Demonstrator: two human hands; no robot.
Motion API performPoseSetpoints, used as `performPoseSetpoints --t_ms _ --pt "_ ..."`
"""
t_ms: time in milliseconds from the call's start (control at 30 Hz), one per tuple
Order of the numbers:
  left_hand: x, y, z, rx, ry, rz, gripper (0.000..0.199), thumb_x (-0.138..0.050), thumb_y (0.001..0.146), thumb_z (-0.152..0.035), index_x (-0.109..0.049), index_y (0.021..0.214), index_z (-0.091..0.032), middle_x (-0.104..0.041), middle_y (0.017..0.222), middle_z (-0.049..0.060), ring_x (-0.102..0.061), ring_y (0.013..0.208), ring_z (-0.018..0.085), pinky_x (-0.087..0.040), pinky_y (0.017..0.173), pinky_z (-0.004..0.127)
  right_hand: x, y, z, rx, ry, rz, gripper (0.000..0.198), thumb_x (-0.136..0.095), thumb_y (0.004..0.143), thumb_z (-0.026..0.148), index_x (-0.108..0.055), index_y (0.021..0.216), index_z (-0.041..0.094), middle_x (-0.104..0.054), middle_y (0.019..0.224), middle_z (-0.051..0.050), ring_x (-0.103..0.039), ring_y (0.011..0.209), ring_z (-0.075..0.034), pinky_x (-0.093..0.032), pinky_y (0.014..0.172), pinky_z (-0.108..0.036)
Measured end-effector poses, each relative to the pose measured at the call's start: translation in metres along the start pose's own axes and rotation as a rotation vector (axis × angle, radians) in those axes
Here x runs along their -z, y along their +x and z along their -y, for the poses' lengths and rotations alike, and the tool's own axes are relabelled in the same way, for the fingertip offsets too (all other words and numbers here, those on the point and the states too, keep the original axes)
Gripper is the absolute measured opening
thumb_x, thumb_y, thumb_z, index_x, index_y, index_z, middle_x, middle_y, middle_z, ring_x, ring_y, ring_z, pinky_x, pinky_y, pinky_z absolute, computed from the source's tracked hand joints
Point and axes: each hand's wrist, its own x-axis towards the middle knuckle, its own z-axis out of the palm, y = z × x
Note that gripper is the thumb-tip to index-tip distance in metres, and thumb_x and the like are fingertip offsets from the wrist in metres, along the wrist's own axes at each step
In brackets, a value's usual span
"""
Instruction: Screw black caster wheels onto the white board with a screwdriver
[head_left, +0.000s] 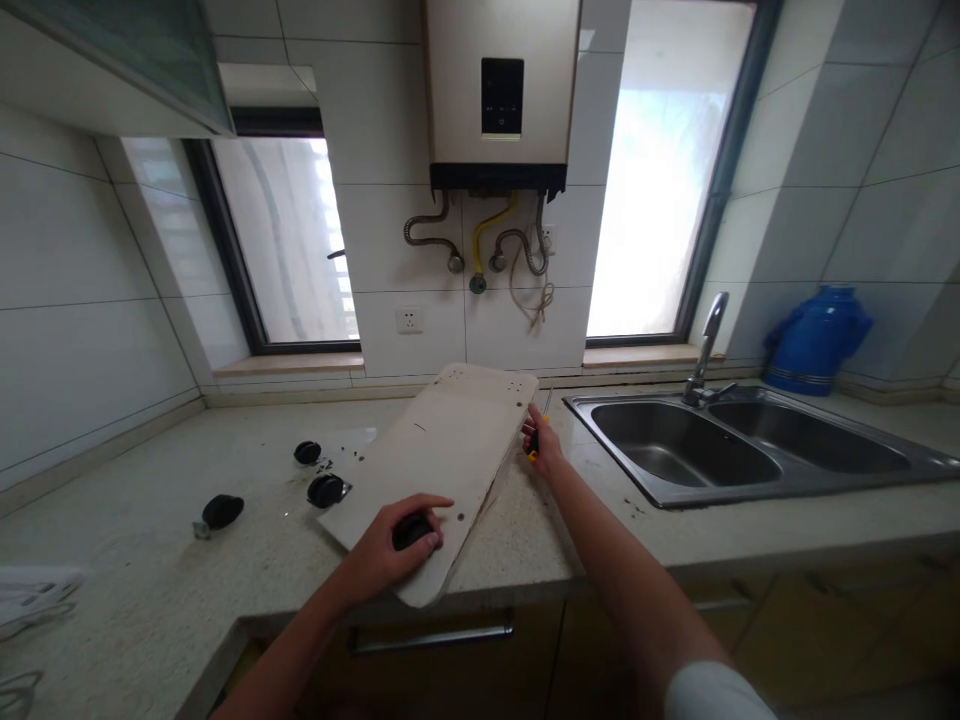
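Note:
A pale oblong board [442,450] with small drilled holes lies on the speckled counter [150,560], its near end over the counter's front edge. My left hand [390,550] presses a black caster wheel [411,530] onto the board's near end. My right hand [541,445] rests at the board's right edge and holds a screwdriver [537,432] with a yellow and black handle, its shaft pointing away from me.
Three more black caster wheels [325,490] lie on the counter left of the board. A steel double sink [750,450] with a tap sits to the right, a blue jug [814,340] behind it. A water heater [501,95] hangs on the wall.

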Motion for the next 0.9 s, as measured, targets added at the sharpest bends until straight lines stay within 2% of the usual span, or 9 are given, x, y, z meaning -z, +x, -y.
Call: performPoseSetpoints --t_ms 67,167,267,400,500,633,733,833,900 --pt "0.006 -0.005 0.002 -0.004 -0.004 -0.014 0.047 -0.073 0.100 -0.046 -0.077 0.139 -0.021 -0.083 0.105 0.009 -0.078 0.097 0.025 -0.062 0.097 0.041 0.006 -0.008 0.000 0.015 -0.035 0.052 0.041 -0.072 0.109 0.050 -0.070 0.131 0.015 -0.073 0.119 -0.007 -0.073 0.098 -0.018 -0.067 0.083 -0.034" --pt "0.013 -0.012 0.004 -0.013 -0.004 -0.052 0.038 -0.073 0.099 -0.055 -0.084 0.109 -0.020 -0.083 0.107 0.012 -0.076 0.104 0.028 -0.062 0.102 0.046 0.010 -0.012 0.004 0.029 -0.067 0.059 0.044 -0.072 0.108 0.052 -0.070 0.133 0.015 -0.073 0.125 -0.008 -0.074 0.105 -0.021 -0.067 0.089 -0.038" --pt "0.019 -0.019 0.006 0.003 -0.005 -0.071 0.045 -0.069 0.101 -0.061 -0.081 0.091 -0.019 -0.081 0.095 0.011 -0.076 0.094 0.027 -0.063 0.099 0.046 0.009 -0.001 0.017 0.041 -0.093 0.000 0.045 -0.071 0.109 0.050 -0.068 0.139 0.018 -0.071 0.134 -0.011 -0.073 0.112 -0.022 -0.067 0.096 -0.042" --pt "0.023 -0.027 0.006 0.041 0.015 -0.118 0.040 -0.070 0.101 -0.056 -0.083 0.107 -0.018 -0.083 0.095 0.011 -0.078 0.093 0.027 -0.065 0.094 0.043 0.012 0.011 0.036 0.027 -0.127 -0.040 0.045 -0.073 0.109 0.047 -0.067 0.142 0.018 -0.070 0.139 -0.012 -0.073 0.118 -0.024 -0.067 0.100 -0.045" --pt "0.026 -0.038 0.006 0.060 0.042 -0.186 0.037 -0.069 0.101 -0.049 -0.082 0.119 -0.019 -0.085 0.104 0.012 -0.080 0.097 0.028 -0.065 0.093 0.043 0.028 0.001 0.045 0.024 -0.145 -0.035 0.043 -0.074 0.108 0.045 -0.068 0.141 0.017 -0.071 0.136 -0.011 -0.073 0.115 -0.023 -0.067 0.098 -0.043" --pt "0.030 -0.052 0.007 0.086 0.096 -0.311 0.032 -0.071 0.100 -0.049 -0.083 0.109 -0.020 -0.084 0.112 0.012 -0.079 0.111 0.032 -0.063 0.100 0.044 0.062 -0.030 0.053 0.056 -0.177 -0.017 0.039 -0.074 0.108 0.042 -0.068 0.137 0.016 -0.072 0.125 -0.008 -0.073 0.101 -0.018 -0.067 0.085 -0.035" --pt "0.029 -0.058 0.008 0.140 0.141 -0.412 0.037 -0.066 0.103 -0.054 -0.082 0.102 -0.020 -0.083 0.106 0.011 -0.077 0.104 0.031 -0.061 0.095 0.041 0.089 -0.058 0.055 0.073 -0.214 -0.025 0.035 -0.074 0.109 0.041 -0.068 0.132 0.016 -0.072 0.112 -0.005 -0.069 0.085 -0.013 -0.063 0.071 -0.026" --pt "0.026 -0.056 0.011 0.210 0.174 -0.503 0.043 -0.060 0.107 -0.058 -0.081 0.104 -0.021 -0.083 0.102 0.008 -0.077 0.099 0.029 -0.060 0.088 0.038 0.115 -0.090 0.053 0.089 -0.249 -0.048 0.037 -0.072 0.110 0.043 -0.066 0.134 0.016 -0.066 0.094 0.001 -0.056 0.064 -0.007 -0.050 0.054 -0.018" --pt "0.025 -0.052 0.014 0.235 0.192 -0.559 0.048 -0.055 0.108 -0.062 -0.080 0.104 -0.021 -0.083 0.101 0.008 -0.077 0.097 0.029 -0.060 0.085 0.037 0.131 -0.115 0.047 0.134 -0.264 -0.072 0.050 -0.078 0.104 0.039 -0.062 0.147 0.019 -0.057 0.077 0.007 -0.047 0.054 -0.006 -0.041 0.048 -0.017"
